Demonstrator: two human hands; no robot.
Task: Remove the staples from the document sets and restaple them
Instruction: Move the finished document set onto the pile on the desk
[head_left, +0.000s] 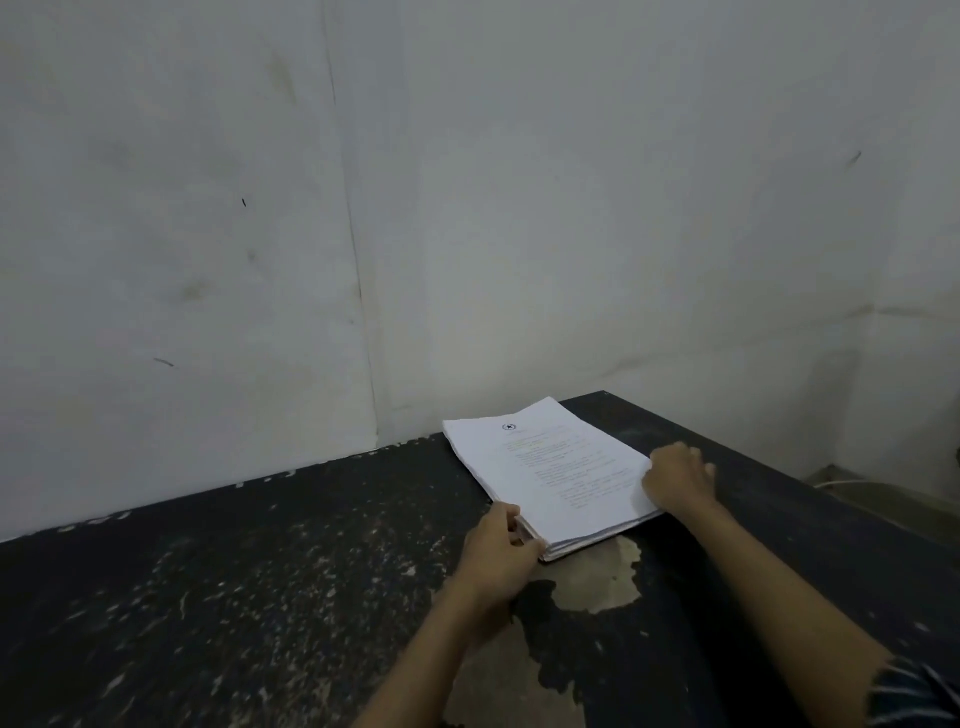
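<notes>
- Mostly wall (208, 208): pale, scuffed, fills the upper half behind the table.
- Table (208, 597): dark top, badly worn, with pale flecks all over. A big bare patch (597, 577) shows just in front of the stack.
- Stack (550, 467): white printed sheets lying flat on the far right part of the table, its far end close to the wall. The long axis runs away from the person, skewed so the far end leans left and the near end right. The top sheet's header, a round emblem, is at the far end, so the page top points toward the wall. The near edges look slightly fanned.
- Left hand (498, 545): at the stack's near left corner, fingers curled round the edge and gripping it. The stack lies ahead and right of this hand.
- Right hand (675, 478): on the stack's right long edge, knuckles up, fingers bent down onto the paper. Whether it grips or only rests there, I cannot tell. The stack lies to its left.
- Sleeve (914, 696): striped, on the right arm, bottom right corner.
</notes>
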